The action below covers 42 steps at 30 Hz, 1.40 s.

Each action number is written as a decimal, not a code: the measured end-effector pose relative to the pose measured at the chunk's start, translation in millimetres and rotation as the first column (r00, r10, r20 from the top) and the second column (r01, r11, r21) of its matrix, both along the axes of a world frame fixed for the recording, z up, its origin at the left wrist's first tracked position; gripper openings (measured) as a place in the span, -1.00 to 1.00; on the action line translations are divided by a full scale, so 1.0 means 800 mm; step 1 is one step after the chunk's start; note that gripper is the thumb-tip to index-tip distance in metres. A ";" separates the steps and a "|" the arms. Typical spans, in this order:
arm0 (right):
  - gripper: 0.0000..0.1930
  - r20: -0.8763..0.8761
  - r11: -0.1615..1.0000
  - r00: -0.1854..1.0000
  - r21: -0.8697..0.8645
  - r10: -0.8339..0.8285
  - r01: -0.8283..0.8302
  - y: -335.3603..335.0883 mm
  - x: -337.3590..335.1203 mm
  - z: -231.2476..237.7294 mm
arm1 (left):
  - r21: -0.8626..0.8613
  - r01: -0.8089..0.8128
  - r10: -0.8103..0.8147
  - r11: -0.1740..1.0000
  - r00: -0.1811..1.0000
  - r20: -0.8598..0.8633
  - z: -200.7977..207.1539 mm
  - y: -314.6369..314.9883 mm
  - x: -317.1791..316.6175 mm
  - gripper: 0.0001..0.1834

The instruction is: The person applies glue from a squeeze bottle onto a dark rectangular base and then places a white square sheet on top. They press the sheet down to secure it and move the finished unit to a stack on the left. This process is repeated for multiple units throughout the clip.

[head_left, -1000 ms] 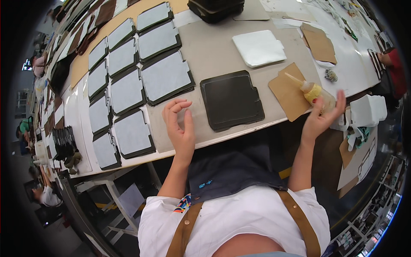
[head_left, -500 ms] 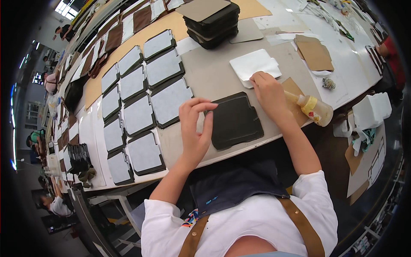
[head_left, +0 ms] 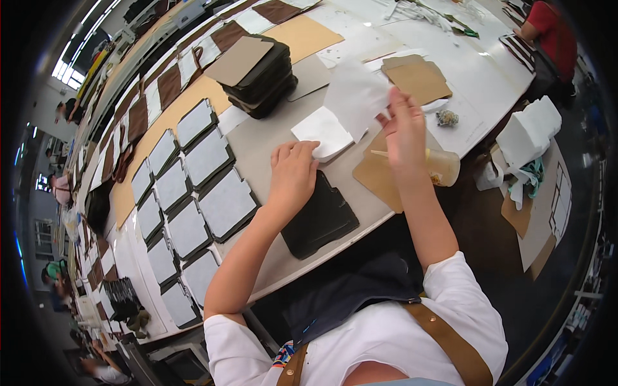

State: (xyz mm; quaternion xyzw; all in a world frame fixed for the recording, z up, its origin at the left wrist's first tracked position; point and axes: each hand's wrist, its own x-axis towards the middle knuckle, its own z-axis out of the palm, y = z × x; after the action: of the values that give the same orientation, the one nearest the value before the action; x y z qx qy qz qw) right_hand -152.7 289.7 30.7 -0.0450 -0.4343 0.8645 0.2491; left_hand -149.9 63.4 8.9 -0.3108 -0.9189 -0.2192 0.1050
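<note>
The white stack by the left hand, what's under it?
The white stack lies on the grey table, beside a black piece. The left hand rests on its near edge. Anything beneath the stack is hidden.

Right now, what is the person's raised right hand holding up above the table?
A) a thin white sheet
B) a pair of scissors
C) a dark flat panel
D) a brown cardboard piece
A: the right hand pinches a thin white sheet lifted off the white stack, while the left hand rests on the dark panel on the table.
</note>
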 end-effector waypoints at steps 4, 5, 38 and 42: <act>-0.87 -0.251 0.945 0.914 -0.007 -0.318 0.327 0.022 0.029 0.053 | -0.011 0.024 -0.024 1.000 1.000 -0.005 0.001 -0.004 -0.003 -0.67; -0.88 -0.326 0.912 0.870 0.054 -0.370 0.407 0.020 0.040 0.061 | 0.008 0.014 -0.014 1.000 1.000 -0.004 0.009 -0.005 -0.001 -0.67; -0.80 0.333 0.777 0.853 0.370 0.401 -0.509 -0.078 0.146 -0.008 | 0.630 -0.543 -0.119 0.555 0.697 0.707 0.025 -0.068 0.151 -0.50; -0.83 0.352 0.725 0.881 0.509 0.316 -0.464 -0.082 0.148 -0.022 | 0.544 -0.648 -0.122 0.533 0.577 0.807 0.020 -0.074 0.158 -0.53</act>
State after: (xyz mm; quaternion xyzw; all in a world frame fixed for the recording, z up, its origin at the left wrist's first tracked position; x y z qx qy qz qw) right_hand -34.2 224.2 13.3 0.0217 -0.7027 0.7111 0.0073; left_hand -23.2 4.1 24.9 0.0614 -0.7018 -0.6971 -0.1334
